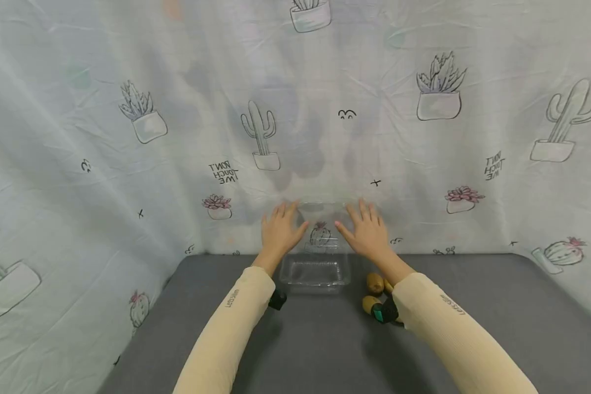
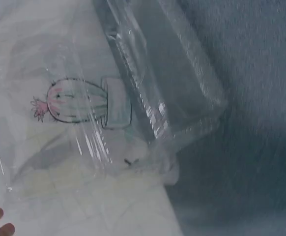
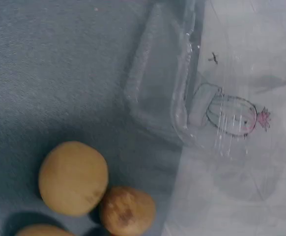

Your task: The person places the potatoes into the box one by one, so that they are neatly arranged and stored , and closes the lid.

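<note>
A clear plastic clamshell box (image 1: 315,272) stands on the grey table with its see-through lid (image 1: 320,210) raised at the back. My left hand (image 1: 279,231) is at the lid's left edge, fingers straight and spread. Across from it, my right hand (image 1: 366,232) is at the right edge with its fingers likewise extended. Whether the fingertips touch the lid, I cannot tell. In the left wrist view the box's tray (image 2: 177,73) shows nothing inside, and only fingertips (image 2: 0,228) appear at the lower left. The right wrist view shows the tray's corner (image 3: 153,93) too.
Several roundish yellow-brown things, perhaps potatoes (image 3: 74,178), lie on the table right of the box, partly hidden by my right wrist in the head view. A pale curtain (image 1: 320,148) printed with cacti hangs behind the table's far edge (image 1: 453,255).
</note>
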`<state>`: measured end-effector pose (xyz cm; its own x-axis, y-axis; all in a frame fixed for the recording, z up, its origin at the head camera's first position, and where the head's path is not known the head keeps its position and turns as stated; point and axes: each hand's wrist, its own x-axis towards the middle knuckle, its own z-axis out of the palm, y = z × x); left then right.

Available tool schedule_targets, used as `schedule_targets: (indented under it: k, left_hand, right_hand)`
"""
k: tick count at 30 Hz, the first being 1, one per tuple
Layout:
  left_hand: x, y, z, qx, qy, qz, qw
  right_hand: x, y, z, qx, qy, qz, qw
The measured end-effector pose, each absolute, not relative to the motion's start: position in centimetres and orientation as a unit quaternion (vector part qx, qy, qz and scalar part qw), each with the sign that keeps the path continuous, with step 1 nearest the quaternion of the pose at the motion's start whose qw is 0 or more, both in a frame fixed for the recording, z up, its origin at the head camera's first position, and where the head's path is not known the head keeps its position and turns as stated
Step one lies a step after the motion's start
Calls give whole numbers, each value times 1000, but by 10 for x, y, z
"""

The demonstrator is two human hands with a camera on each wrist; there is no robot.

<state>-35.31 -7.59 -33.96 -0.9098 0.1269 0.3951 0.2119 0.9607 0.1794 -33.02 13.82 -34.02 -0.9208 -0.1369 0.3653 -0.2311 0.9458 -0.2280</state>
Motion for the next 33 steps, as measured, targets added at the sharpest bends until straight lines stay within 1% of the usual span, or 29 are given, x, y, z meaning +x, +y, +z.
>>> schedule_targets:
  k: [6,9,13,19,27,33]
  left_hand:
    - [-342,-95,-356,-72,-934,-264,228]
    - [-336,-106,-364,-63,-909,-339,233]
    - [-330,-115,-374,-44,-890,-400,215]
    - [-324,-124,-389,-27,-871,-452,188]
    - [-320,-125,-402,-23,-875,-452,173]
    - [-319,-125,-413,-6,-873,-470,130]
  right_hand:
    - [-319,142,-356,115,-964,159,178]
    - [-311,149,-365,127,-961,164,181]
    - [-300,159,-377,137,-960,161,184]
    - [-286,169,-393,152,-958,150,194]
    - [-273,176,-413,185,-951,119,218]
    - [-268,180,-425,209,-950,92,212]
